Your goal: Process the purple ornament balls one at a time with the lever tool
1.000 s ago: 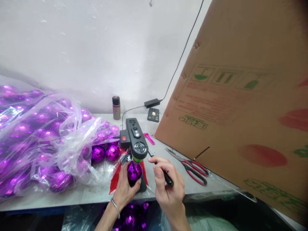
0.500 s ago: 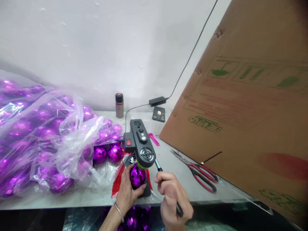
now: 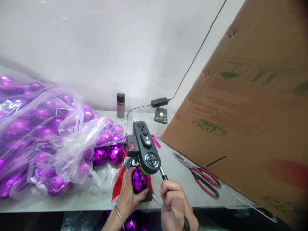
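Note:
My left hand (image 3: pixel 130 189) is wrapped round a shiny purple faceted ball (image 3: pixel 140 180), fingers on its left and thumb below. The ball sits under the front end of a black bench machine (image 3: pixel 147 147) with round grilles on top and a red switch at its side. A metal lever (image 3: pixel 163 171) with a black handle runs from the machine to my right hand (image 3: pixel 176 203), which is closed round the handle. A red cloth (image 3: pixel 117 187) lies beneath the machine's base. The spot where machine and ball meet is hidden.
A clear plastic bag (image 3: pixel 69 134) of purple balls fills the left. Two loose balls (image 3: pixel 116 154) lie near it. Red-handled scissors (image 3: pixel 204 178) and a large cardboard box (image 3: pixel 240 128) are at right. Behind stand a spray can (image 3: pixel 120 105), a power adapter (image 3: pixel 159 102) and a black card-like object (image 3: pixel 161 115).
The view has shifted slightly. My right hand with the lever handle sits a little lower and further right. The machine's front end appears lower, and my left hand still holds the ball.

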Demonstrator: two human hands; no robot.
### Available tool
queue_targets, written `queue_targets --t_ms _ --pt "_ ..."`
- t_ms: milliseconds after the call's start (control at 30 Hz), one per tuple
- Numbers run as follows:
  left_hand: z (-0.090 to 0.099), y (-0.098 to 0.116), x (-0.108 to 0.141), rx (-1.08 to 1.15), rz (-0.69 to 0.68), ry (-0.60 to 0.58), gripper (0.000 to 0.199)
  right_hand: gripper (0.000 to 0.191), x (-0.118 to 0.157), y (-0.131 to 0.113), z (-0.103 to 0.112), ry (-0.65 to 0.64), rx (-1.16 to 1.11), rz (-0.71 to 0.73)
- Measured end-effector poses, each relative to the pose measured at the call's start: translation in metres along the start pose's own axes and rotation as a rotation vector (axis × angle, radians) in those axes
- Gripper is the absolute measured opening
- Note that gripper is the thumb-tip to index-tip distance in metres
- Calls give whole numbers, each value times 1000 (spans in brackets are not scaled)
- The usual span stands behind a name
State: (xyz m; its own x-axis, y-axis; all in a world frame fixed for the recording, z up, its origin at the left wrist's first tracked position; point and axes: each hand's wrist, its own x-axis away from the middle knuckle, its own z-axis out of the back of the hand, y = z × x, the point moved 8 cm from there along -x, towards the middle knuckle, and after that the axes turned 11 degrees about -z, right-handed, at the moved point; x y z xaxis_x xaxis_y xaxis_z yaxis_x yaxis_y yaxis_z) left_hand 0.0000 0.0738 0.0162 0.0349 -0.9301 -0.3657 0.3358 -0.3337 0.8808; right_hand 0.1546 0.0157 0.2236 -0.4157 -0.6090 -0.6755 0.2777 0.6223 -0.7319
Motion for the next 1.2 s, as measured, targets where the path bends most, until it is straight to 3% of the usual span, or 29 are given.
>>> queue_targets --t_ms 267,733,933,1000,1100,1200 --pt "3 8 -5 4 13 -37 75 47 6 11 3 -6 -42 -27" --pt "-4 5 -8 17 -9 -34 78 46 -2 7 4 29 -62 48" --pt "-11 0 -7 6 -17 -28 79 47 19 22 2 15 -35 66" --pt "-14 -2 -7 3 -32 -24 80 48 23 23 4 79 -50 59" --pt "-15 -2 -10 10 -37 -22 81 50 14 12 5 148 -109 60" --pt "-9 0 -12 22 -19 -48 81 50 -12 -2 0 97 -100 -24"
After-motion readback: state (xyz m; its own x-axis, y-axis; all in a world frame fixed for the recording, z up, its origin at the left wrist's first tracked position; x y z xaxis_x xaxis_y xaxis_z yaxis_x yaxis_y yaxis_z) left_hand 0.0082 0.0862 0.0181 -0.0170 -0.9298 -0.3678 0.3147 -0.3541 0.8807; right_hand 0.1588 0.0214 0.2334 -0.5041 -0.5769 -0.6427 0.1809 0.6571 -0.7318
